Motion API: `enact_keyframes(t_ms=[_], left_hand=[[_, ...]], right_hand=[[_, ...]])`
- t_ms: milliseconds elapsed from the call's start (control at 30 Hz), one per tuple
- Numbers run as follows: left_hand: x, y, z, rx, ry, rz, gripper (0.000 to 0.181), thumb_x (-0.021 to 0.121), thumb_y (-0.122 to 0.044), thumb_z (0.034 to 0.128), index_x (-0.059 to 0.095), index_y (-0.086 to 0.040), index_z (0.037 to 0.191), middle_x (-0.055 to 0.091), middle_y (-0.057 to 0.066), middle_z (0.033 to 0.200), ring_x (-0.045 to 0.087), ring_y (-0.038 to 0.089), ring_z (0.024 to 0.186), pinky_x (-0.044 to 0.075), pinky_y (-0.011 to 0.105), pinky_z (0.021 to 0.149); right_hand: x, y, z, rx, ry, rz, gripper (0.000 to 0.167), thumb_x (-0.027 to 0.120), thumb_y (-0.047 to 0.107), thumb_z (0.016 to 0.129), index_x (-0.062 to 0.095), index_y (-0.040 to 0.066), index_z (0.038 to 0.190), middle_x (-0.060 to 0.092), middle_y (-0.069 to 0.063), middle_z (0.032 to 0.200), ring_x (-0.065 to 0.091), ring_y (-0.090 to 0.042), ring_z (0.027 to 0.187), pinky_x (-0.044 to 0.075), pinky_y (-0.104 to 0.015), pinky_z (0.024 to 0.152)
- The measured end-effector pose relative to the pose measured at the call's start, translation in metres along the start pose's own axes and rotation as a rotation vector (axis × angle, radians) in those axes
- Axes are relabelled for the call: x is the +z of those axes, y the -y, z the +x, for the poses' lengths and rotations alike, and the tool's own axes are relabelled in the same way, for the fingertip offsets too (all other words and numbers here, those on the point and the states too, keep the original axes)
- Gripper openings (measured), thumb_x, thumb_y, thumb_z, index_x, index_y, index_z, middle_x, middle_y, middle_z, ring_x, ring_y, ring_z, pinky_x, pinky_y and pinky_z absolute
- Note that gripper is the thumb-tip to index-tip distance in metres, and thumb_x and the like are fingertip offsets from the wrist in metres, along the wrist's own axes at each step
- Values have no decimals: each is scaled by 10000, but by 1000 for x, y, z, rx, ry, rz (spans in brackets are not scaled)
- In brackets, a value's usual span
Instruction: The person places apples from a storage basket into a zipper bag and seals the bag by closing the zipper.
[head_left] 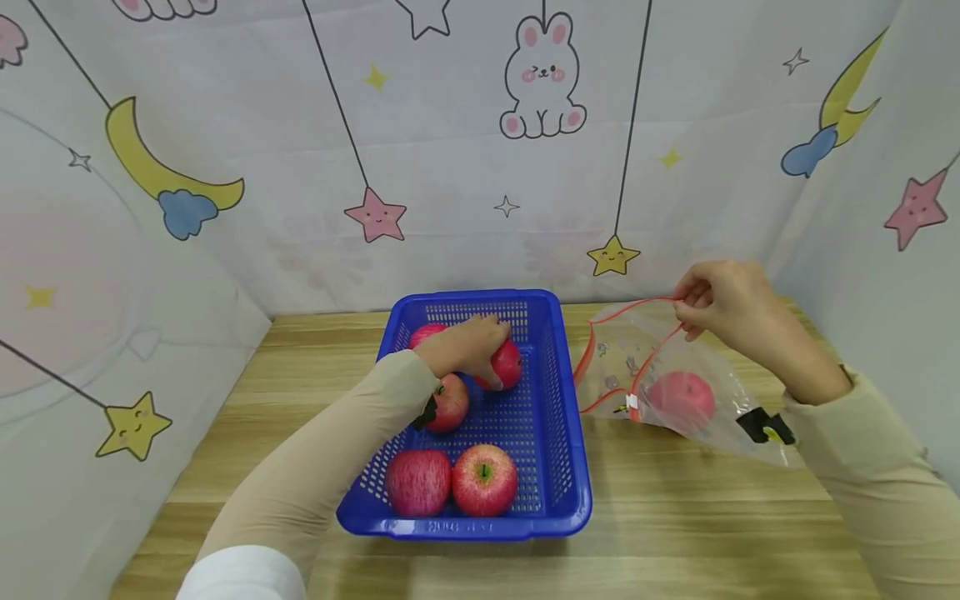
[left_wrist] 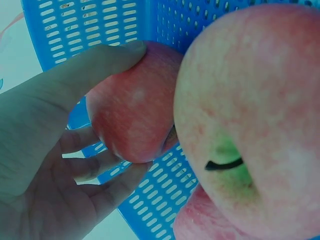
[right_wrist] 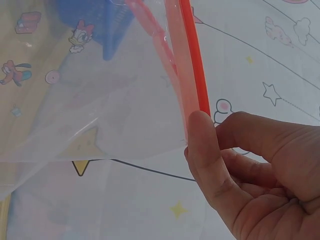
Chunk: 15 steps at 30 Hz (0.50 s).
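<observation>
In the head view my left hand (head_left: 474, 342) reaches into the blue basket (head_left: 551, 527) and grips a red apple (head_left: 508, 364). The left wrist view shows the thumb over that apple (left_wrist: 135, 102) and the fingers bent along its other side. A larger-looking apple (left_wrist: 265, 115) with a dark stem sits close by. Off to the right, my right hand (head_left: 731, 304) pinches the orange-red edge of a clear zip bag (head_left: 611, 354), whose mouth gapes to the left. Inside the bag lies one apple (head_left: 684, 398). Cartoon figures are printed on the bag (right_wrist: 100, 115).
Several more apples stay in the basket: two at the front, one (head_left: 448, 404) beside my left wrist, one (head_left: 427, 333) at the back, partly hidden. Basket and bag stand on a wooden table (head_left: 675, 533). A printed white curtain (head_left: 450, 150) rises behind and at both sides.
</observation>
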<state>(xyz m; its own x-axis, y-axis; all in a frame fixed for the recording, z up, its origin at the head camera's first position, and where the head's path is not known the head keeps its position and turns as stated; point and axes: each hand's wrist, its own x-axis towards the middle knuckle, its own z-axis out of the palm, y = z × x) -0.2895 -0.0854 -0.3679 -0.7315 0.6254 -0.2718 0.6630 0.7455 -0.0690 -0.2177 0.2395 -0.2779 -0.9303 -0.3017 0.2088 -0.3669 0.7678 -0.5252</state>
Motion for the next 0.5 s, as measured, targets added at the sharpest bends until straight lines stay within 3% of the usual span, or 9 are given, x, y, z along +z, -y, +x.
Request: enact_keyframes(t_ms=[500], left_hand=[[-8, 3, -8, 30, -43, -24, 690, 854, -387, 760, 579, -14, 1270, 626, 129, 1201, 577, 295, 1126, 444, 415, 1005]], right_hand=[[-1, 1, -1, -3, 2, 2, 71, 658, -68, 865, 646, -91, 931, 674, -86, 720, 665, -181, 546, 515, -251, 531]])
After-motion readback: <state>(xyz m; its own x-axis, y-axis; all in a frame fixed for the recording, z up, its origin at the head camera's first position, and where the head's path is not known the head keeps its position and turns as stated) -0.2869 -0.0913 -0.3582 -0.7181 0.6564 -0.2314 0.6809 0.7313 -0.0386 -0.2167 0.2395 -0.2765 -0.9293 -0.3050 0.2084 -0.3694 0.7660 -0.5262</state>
